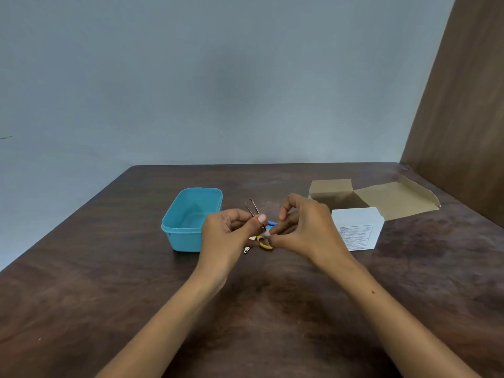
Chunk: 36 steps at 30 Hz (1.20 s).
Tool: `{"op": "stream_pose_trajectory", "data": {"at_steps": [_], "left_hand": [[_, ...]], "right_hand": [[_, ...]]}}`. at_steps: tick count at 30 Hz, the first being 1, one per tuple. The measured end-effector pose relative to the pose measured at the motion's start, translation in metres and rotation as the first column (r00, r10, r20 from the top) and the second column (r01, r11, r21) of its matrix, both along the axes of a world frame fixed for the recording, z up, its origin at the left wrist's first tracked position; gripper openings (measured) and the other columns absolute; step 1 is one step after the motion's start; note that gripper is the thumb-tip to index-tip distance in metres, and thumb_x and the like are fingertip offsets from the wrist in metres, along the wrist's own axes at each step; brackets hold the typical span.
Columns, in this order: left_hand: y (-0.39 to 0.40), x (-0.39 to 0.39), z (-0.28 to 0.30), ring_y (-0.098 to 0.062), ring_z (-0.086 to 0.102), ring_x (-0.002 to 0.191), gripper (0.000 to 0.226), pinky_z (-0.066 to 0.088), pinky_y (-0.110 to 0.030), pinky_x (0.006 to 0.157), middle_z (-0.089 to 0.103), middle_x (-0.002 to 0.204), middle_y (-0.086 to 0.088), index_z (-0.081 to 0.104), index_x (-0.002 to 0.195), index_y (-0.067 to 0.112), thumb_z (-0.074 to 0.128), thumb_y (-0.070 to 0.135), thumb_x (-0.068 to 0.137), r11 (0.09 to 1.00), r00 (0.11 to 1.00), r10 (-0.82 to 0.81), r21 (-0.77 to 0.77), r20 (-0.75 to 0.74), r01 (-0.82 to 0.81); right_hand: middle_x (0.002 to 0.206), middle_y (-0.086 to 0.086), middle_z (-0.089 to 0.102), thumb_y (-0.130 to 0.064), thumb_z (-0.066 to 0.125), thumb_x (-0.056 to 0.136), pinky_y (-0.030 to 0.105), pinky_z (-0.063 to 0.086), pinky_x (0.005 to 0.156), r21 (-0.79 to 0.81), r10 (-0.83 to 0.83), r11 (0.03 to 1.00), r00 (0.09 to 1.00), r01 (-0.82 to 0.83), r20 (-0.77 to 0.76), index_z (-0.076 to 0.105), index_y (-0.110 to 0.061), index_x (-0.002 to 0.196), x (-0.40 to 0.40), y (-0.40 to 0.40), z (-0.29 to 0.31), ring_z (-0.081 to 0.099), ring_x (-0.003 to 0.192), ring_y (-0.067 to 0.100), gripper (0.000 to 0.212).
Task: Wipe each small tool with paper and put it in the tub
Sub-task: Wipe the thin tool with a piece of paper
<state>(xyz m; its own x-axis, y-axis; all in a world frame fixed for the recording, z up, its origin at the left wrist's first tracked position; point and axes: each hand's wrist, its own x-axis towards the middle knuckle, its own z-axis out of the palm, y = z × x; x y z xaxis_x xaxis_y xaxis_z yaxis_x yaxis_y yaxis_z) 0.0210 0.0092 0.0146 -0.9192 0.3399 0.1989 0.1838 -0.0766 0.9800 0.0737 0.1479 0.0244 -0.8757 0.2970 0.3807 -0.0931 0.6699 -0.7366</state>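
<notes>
- Head view: just right of the blue tub [191, 218], left hand [227, 233] pinches a thin metal tool [251, 211].
- Right hand [305, 227] fingers clamp paper [266, 234] beside it.
- 1 white box [357, 227] sits farther right.

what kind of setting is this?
Probably a plain indoor tabletop set up for a demo, not a workshop: a dark wood-grain table against a bare grey wall, holding only a blue tub, an opened cardboard box and a few small tools.

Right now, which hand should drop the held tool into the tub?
Left. The left hand pinches the thin metal tool right beside the blue tub; the right hand is farther away, holding paper.
</notes>
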Motion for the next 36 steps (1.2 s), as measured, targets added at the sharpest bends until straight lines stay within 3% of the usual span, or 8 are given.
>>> {"op": "stream_pose_trajectory", "data": {"at_steps": [4,9,12,16,20,25,32,36], "left_hand": [[-0.003,-0.002,0.004,-0.023,0.073,0.068,0.010,0.060,-0.026,0.062,0.075,0.074,-0.014,0.072,0.079,0.003,0.069,0.012,0.083,0.999,0.999,0.038,0.035,-0.006,-0.038],[-0.002,0.001,0.006,-0.022,0.073,0.071,0.013,0.059,-0.024,0.064,0.075,0.076,-0.015,0.073,0.084,0.000,0.068,0.012,0.084,0.999,1.000,-0.011,0.029,-0.028,0.012],[-0.004,0.002,0.012,-0.022,0.073,0.074,0.011,0.058,-0.021,0.065,0.075,0.080,-0.013,0.073,0.084,0.002,0.067,0.012,0.084,0.997,0.999,-0.049,0.067,-0.019,0.050],[-0.008,0.000,0.016,-0.025,0.073,0.080,0.016,0.060,-0.028,0.072,0.076,0.088,-0.010,0.072,0.089,0.001,0.066,0.015,0.083,0.990,0.994,-0.108,0.097,0.009,0.106],[-0.008,0.001,0.018,-0.023,0.072,0.085,0.026,0.059,-0.027,0.076,0.076,0.094,-0.008,0.073,0.090,0.007,0.065,0.027,0.076,0.973,0.975,-0.217,0.095,0.048,0.212],[-0.007,0.002,0.017,-0.020,0.070,0.091,0.024,0.058,-0.026,0.080,0.075,0.099,-0.009,0.074,0.092,0.010,0.063,0.025,0.078,0.950,0.956,-0.288,0.146,0.065,0.276],[-0.010,-0.001,0.021,-0.016,0.071,0.090,0.022,0.058,-0.024,0.076,0.074,0.103,-0.008,0.068,0.089,0.005,0.060,0.023,0.078,0.920,0.949,-0.304,0.282,0.085,0.270],[-0.007,0.002,0.016,-0.018,0.070,0.089,0.019,0.058,-0.027,0.077,0.073,0.104,-0.010,0.072,0.088,0.009,0.060,0.022,0.080,0.909,0.930,-0.357,0.262,0.090,0.323]], "right_hand": [[0.065,0.000,0.073,-0.009,0.086,0.056,0.035,0.056,0.072,-0.056,0.030,0.998,1.000,-0.030,0.006,0.047,-0.019,0.068,0.001,0.002,0.002,0.070,0.067,0.008,0.042],[0.073,0.005,0.075,-0.010,0.088,0.059,0.032,0.057,0.070,-0.336,0.075,0.936,0.993,-0.100,-0.087,0.044,-0.015,0.071,0.003,-0.002,0.005,0.073,0.071,0.014,0.045],[0.080,0.012,0.075,-0.005,0.085,0.062,0.039,0.058,0.076,-0.536,0.165,0.829,0.986,-0.160,-0.039,0.044,-0.014,0.075,0.004,0.001,0.009,0.072,0.076,0.021,0.044],[0.081,0.014,0.074,0.000,0.079,0.067,0.030,0.059,0.067,-0.701,0.331,0.688,0.941,-0.187,0.075,0.044,-0.014,0.084,0.009,0.007,0.016,0.071,0.073,0.019,0.041],[0.084,0.012,0.073,0.001,0.077,0.064,0.029,0.059,0.065,-0.807,0.385,0.556,0.922,-0.201,0.035,0.045,-0.015,0.085,0.009,0.008,0.016,0.072,0.074,0.020,0.042],[0.083,0.008,0.073,-0.007,0.076,0.058,0.024,0.058,0.062,-0.879,0.393,0.432,0.919,-0.202,-0.018,0.045,-0.017,0.086,0.007,0.005,0.014,0.072,0.071,0.015,0.043],[0.074,0.006,0.073,-0.004,0.072,0.062,0.021,0.058,0.058,-0.868,0.487,0.439,0.874,-0.231,0.014,0.041,-0.017,0.068,0.011,0.007,0.020,0.071,0.065,0.012,0.035],[0.077,0.005,0.074,-0.008,0.074,0.060,0.021,0.058,0.060,-0.882,0.460,0.421,0.888,-0.210,0.008,0.057,-0.013,0.083,0.009,0.005,0.017,0.071,0.069,0.012,0.028]]}}
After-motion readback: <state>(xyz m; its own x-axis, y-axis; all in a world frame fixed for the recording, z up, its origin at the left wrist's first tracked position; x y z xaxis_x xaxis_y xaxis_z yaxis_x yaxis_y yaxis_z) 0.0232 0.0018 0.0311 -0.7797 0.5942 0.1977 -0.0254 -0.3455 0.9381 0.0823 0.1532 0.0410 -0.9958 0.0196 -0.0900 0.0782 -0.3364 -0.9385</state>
